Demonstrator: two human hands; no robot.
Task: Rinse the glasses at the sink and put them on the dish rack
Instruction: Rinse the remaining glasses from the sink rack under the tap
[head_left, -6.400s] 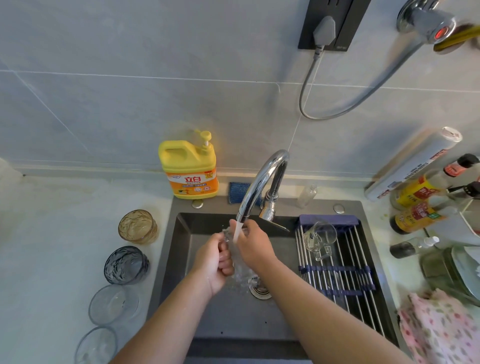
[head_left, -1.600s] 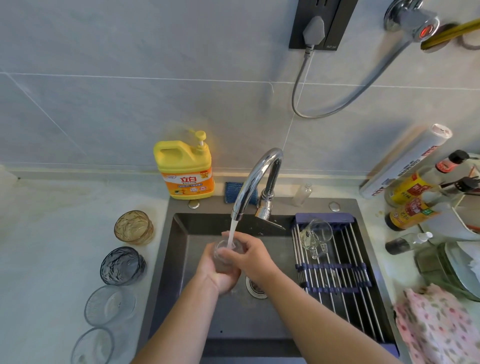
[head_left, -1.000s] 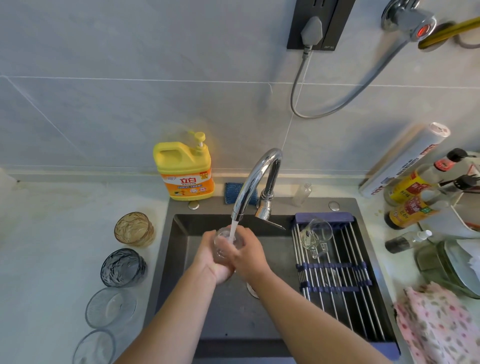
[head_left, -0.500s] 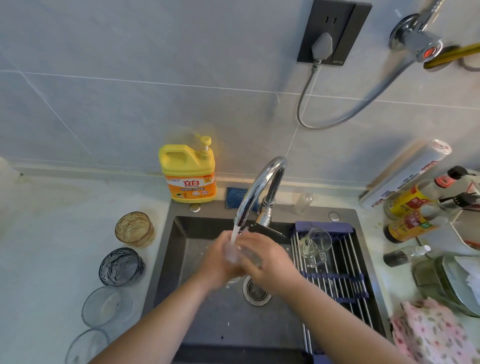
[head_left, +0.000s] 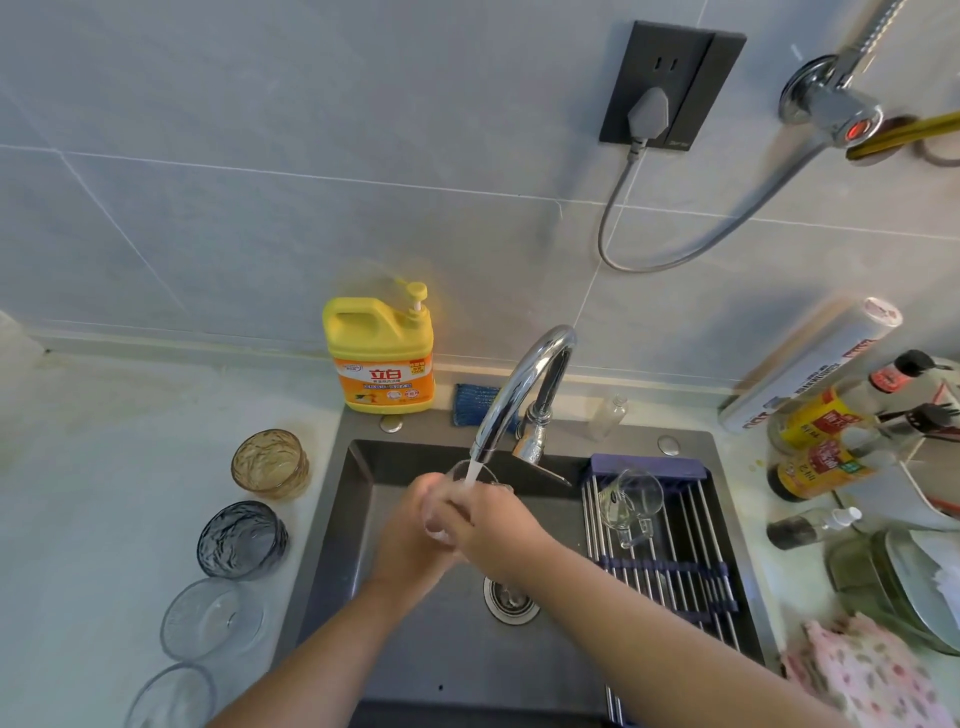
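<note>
Left hand (head_left: 408, 532), right hand (head_left: 501, 530) clasp glass (head_left: 483, 474) (midstream).

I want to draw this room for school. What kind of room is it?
Most likely a home kitchen. There is a sink with water running from the tap, a yellow dish soap bottle behind it, and a dish rack across the sink.
</note>
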